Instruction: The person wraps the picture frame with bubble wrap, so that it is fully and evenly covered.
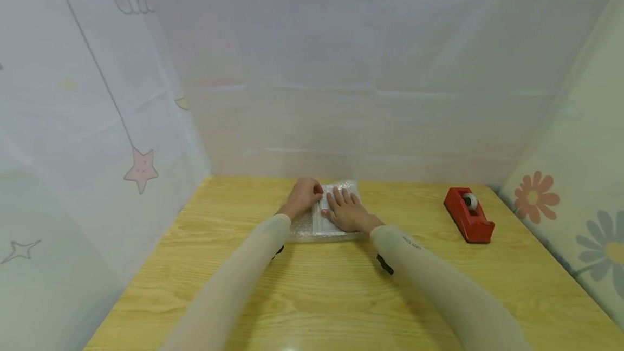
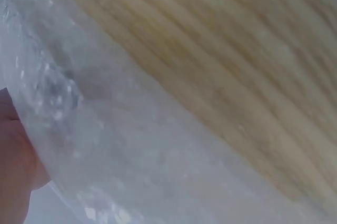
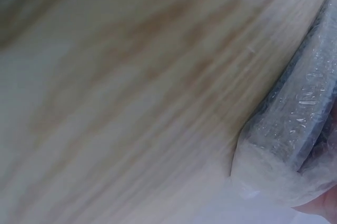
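Near the back of the table, a sheet of clear bubble wrap (image 1: 301,230) lies around a flat, pale rectangular item (image 1: 322,225). My right hand (image 1: 348,214) rests on that item with its fingers spread and straight. At the wrap's left side, my left hand (image 1: 303,196) has curled fingers and pinches the film. The left wrist view shows the loose wrap (image 2: 142,150) raised in a sheet, fingers (image 2: 18,169) at its edge. In the right wrist view the wrapped item's layered side (image 3: 289,129) shows, with part of the hand (image 3: 325,203) beside it.
A red tape dispenser (image 1: 469,222) with a roll of clear tape (image 1: 470,201) stands at the right of the wooden table (image 1: 322,297). Patterned sheets (image 1: 341,96) hang behind the table and along both sides.
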Demonstrator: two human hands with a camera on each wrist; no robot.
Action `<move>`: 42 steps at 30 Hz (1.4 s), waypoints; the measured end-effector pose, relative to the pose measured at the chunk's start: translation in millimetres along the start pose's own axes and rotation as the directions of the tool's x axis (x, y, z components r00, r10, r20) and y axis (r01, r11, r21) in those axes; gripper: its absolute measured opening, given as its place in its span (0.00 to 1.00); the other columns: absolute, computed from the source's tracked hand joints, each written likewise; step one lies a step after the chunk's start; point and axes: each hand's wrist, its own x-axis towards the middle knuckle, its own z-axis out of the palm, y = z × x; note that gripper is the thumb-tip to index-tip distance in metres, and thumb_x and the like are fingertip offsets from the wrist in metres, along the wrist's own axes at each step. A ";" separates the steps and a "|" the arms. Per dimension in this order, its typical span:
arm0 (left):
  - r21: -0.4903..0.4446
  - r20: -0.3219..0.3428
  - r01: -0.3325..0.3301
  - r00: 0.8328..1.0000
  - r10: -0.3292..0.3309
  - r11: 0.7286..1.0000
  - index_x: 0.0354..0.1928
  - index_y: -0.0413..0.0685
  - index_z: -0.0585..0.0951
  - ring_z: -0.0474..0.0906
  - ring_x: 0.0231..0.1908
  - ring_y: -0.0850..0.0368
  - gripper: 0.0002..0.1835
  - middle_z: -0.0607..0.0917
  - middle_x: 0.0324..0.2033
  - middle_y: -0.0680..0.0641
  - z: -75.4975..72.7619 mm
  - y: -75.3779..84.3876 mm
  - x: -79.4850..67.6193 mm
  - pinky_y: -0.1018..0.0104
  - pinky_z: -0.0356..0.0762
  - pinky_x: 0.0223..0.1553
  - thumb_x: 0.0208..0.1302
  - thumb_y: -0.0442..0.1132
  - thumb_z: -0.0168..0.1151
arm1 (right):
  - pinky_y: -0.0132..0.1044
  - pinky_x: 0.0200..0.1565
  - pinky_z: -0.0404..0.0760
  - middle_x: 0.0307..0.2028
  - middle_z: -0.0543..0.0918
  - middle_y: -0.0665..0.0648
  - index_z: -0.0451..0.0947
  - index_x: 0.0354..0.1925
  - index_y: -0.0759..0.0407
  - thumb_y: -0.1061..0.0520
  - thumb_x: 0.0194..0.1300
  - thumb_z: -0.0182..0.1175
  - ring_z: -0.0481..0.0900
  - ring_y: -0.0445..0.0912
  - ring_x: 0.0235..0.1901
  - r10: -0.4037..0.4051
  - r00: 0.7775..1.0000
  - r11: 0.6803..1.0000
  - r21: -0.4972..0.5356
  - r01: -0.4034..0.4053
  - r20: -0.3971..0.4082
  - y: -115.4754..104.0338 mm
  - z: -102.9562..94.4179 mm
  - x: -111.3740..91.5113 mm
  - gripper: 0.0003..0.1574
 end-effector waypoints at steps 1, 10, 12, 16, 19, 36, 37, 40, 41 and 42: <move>0.004 0.011 -0.001 1.000 0.001 1.000 0.39 0.42 0.89 0.78 0.41 0.51 0.03 0.83 0.38 0.46 -0.2 -1.6 -1.1 0.58 0.79 0.45 0.67 0.34 0.69 | 0.63 0.71 0.47 0.78 0.44 0.69 0.45 0.81 0.63 0.34 0.82 0.30 0.41 0.68 0.76 -0.001 1.000 1.000 -0.005 0.001 0.004 -1.0 -0.3 -0.4 0.46; 0.011 0.095 0.001 0.995 -0.002 1.000 0.49 0.37 0.86 0.77 0.50 0.47 0.12 0.80 0.47 0.44 -20.0 -9.0 -18.0 0.53 0.76 0.54 0.76 0.37 0.58 | 0.62 0.71 0.48 0.79 0.43 0.69 0.44 0.81 0.63 0.37 0.83 0.29 0.42 0.68 0.76 -0.015 1.000 1.000 -0.019 0.015 0.000 -4.8 1.1 1.8 0.43; 0.012 0.140 0.002 0.990 -0.004 1.000 0.54 0.37 0.84 0.77 0.53 0.46 0.14 0.81 0.51 0.42 -29.0 -12.7 -22.2 0.51 0.76 0.55 0.77 0.38 0.56 | 0.62 0.71 0.48 0.79 0.43 0.69 0.44 0.81 0.62 0.37 0.83 0.29 0.42 0.67 0.76 -0.013 1.000 0.999 -0.030 0.013 0.000 -5.1 2.2 2.3 0.43; 0.045 0.212 0.027 0.977 -0.036 0.999 0.60 0.35 0.80 0.77 0.57 0.42 0.18 0.81 0.56 0.38 -51.0 -24.0 -31.5 0.48 0.75 0.56 0.76 0.40 0.57 | 0.63 0.71 0.45 0.79 0.41 0.69 0.42 0.81 0.63 0.37 0.84 0.28 0.39 0.67 0.76 -0.005 1.000 1.000 0.003 0.005 0.006 -2.0 6.5 3.9 0.43; 0.076 0.263 0.079 0.960 -0.096 0.994 0.55 0.33 0.81 0.80 0.49 0.43 0.18 0.83 0.49 0.38 -66.8 -36.7 -42.2 0.49 0.78 0.51 0.77 0.43 0.57 | 0.63 0.71 0.40 0.79 0.38 0.69 0.40 0.81 0.62 0.37 0.83 0.27 0.35 0.66 0.76 -0.002 1.000 0.999 0.037 0.002 0.000 4.5 12.4 6.6 0.43; -0.394 0.613 0.389 0.786 -0.078 0.833 0.33 0.37 0.77 0.56 0.26 0.50 0.22 0.67 0.24 0.44 -106.7 -66.2 -88.1 0.55 0.61 0.33 0.80 0.49 0.53 | 0.62 0.72 0.36 0.80 0.35 0.65 0.36 0.82 0.58 0.32 0.81 0.24 0.32 0.64 0.77 0.004 1.000 0.999 0.046 -0.005 0.013 17.7 14.6 10.9 0.46; -0.410 0.621 0.392 0.782 -0.063 0.824 0.32 0.37 0.74 0.55 0.26 0.50 0.21 0.65 0.25 0.44 -107.2 -66.9 -90.7 0.56 0.62 0.33 0.80 0.48 0.53 | 0.61 0.72 0.36 0.80 0.35 0.65 0.36 0.82 0.58 0.32 0.81 0.24 0.31 0.64 0.77 0.003 1.000 0.999 0.049 -0.004 0.017 16.8 14.2 10.8 0.46; -0.444 0.602 0.382 0.797 -0.046 0.811 0.34 0.39 0.76 0.64 0.31 0.53 0.18 0.72 0.31 0.46 -106.4 -71.0 -97.9 0.59 0.69 0.39 0.79 0.46 0.54 | 0.62 0.72 0.36 0.79 0.35 0.65 0.36 0.82 0.58 0.32 0.81 0.24 0.31 0.64 0.77 -0.002 1.000 0.999 0.050 0.001 0.024 14.4 14.2 11.1 0.46; -0.451 0.590 0.382 0.806 -0.052 0.807 0.37 0.40 0.79 0.67 0.34 0.53 0.17 0.76 0.34 0.46 -105.6 -72.1 -99.7 0.58 0.70 0.42 0.79 0.46 0.54 | 0.62 0.72 0.36 0.79 0.35 0.65 0.36 0.82 0.58 0.32 0.81 0.24 0.31 0.64 0.77 -0.002 1.000 0.999 0.049 0.000 0.025 13.5 14.4 11.2 0.46; -0.462 0.576 0.386 0.815 -0.061 0.798 0.42 0.40 0.82 0.69 0.38 0.53 0.16 0.78 0.39 0.45 -104.8 -72.9 -101.8 0.57 0.71 0.45 0.79 0.47 0.55 | 0.62 0.72 0.36 0.79 0.35 0.65 0.36 0.82 0.58 0.32 0.81 0.24 0.31 0.64 0.77 -0.003 1.000 0.999 0.051 0.002 0.025 11.9 14.1 10.9 0.46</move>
